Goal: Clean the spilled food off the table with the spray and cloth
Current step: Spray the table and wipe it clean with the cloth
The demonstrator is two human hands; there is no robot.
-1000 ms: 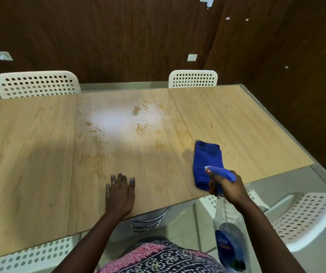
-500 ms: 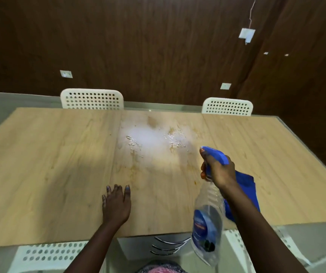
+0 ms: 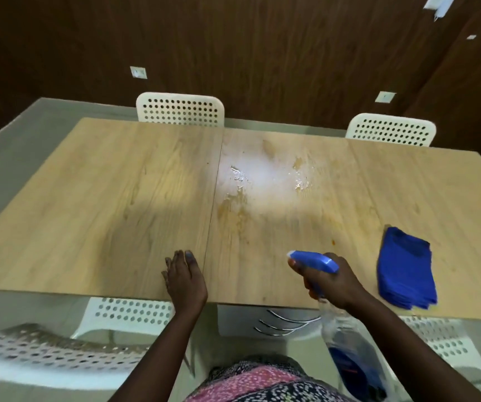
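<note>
Spilled food (image 3: 239, 195) lies as wet, yellowish smears and crumbs on the middle panel of the wooden table (image 3: 117, 213), under a bright glare. My right hand (image 3: 332, 282) grips the neck of a clear spray bottle (image 3: 349, 352) with a blue trigger head, held above the near table edge with the nozzle pointing left and away. A folded blue cloth (image 3: 404, 274) lies flat on the table, to the right of that hand and apart from it. My left hand (image 3: 185, 281) rests flat on the table near its front edge, fingers straight.
Two white perforated chairs (image 3: 179, 110) stand at the far side of the table, against a dark wood wall. More white chairs (image 3: 59, 352) are tucked at the near side, left and right of my body. A small orange speck (image 3: 333, 242) sits near the cloth.
The view has swung, so the table sits further right in the frame. My right hand with the bottle has drawn back toward the near edge, uncovering the cloth. My left hand stayed flat.
</note>
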